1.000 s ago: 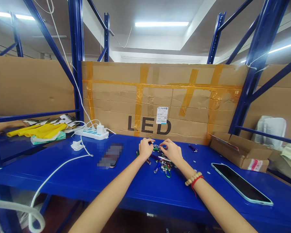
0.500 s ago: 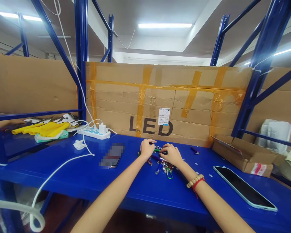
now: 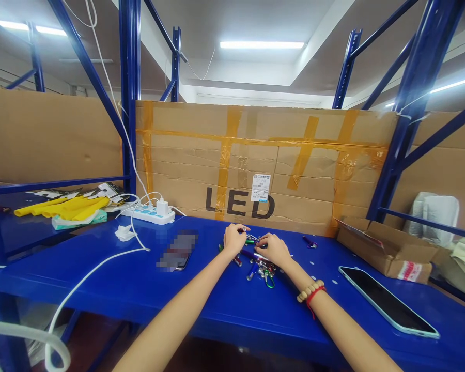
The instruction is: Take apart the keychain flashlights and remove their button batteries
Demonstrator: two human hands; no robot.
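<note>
A small heap of coloured keychain flashlights with carabiner clips (image 3: pixel 260 263) lies on the blue metal shelf (image 3: pixel 201 289). My left hand (image 3: pixel 234 238) is closed in a pinch round one small flashlight at its far end. My right hand (image 3: pixel 273 248) rests on the heap with its fingers curled on another piece that is too small to name. The two hands are close together, almost touching. One purple flashlight (image 3: pixel 309 241) lies apart to the right.
A phone (image 3: pixel 177 250) lies left of the hands, a larger tablet (image 3: pixel 387 301) at the right. A white power strip (image 3: pixel 149 212) with cables, yellow tubes (image 3: pixel 62 207), an open cardboard box (image 3: pixel 383 248) and a taped LED carton (image 3: pixel 263 165) ring the shelf.
My right hand has dropped from a raised pinch onto the heap and drawn nearer the left hand. The left hand has kept its hold. The view has shifted slightly.
</note>
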